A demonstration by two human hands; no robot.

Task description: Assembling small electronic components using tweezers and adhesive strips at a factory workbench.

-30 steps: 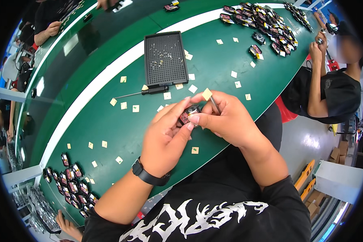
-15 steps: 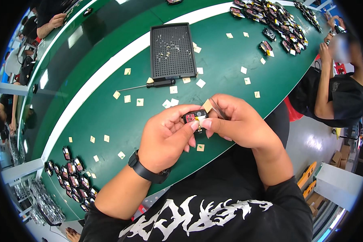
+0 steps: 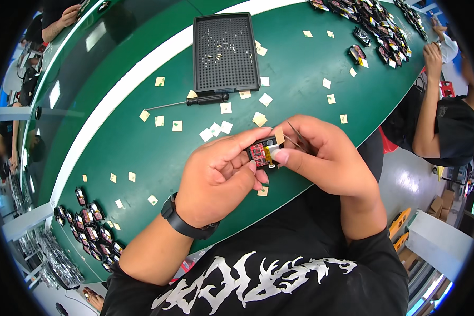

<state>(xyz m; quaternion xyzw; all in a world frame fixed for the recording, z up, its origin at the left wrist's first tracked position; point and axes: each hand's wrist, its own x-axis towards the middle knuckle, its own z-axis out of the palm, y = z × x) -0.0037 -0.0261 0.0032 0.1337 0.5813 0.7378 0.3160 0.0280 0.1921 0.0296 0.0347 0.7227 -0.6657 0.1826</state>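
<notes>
My left hand [image 3: 216,171] is closed around the edges of a small black device housing [image 3: 252,158], its thumb at the lower edge. Inside the open housing lie a red circuit board [image 3: 258,152], yellow tape [image 3: 268,157] and a silvery-white part. My right hand [image 3: 326,155] has its thumb tip against the device's right side. Metal tweezers [image 3: 296,138] are held in the same hand, between curled fingers. A tan square piece [image 3: 279,136] stands at the housing's upper right edge, beside the tweezers; whether their tips grip it cannot be made out.
A black perforated tray [image 3: 227,81] with tiny parts stands beyond my hands, a screwdriver [image 3: 208,99] near it. Small square stickers [image 3: 177,126] lie scattered over the green table. Similar devices are piled at far right [image 3: 376,26] and lower left [image 3: 89,226]. A co-worker [image 3: 447,116] sits at right.
My left thumb has slid down off the middle of the device, so more of the red board shows. My right hand has shifted slightly right, still with the tweezers. The whole view has shifted slightly.
</notes>
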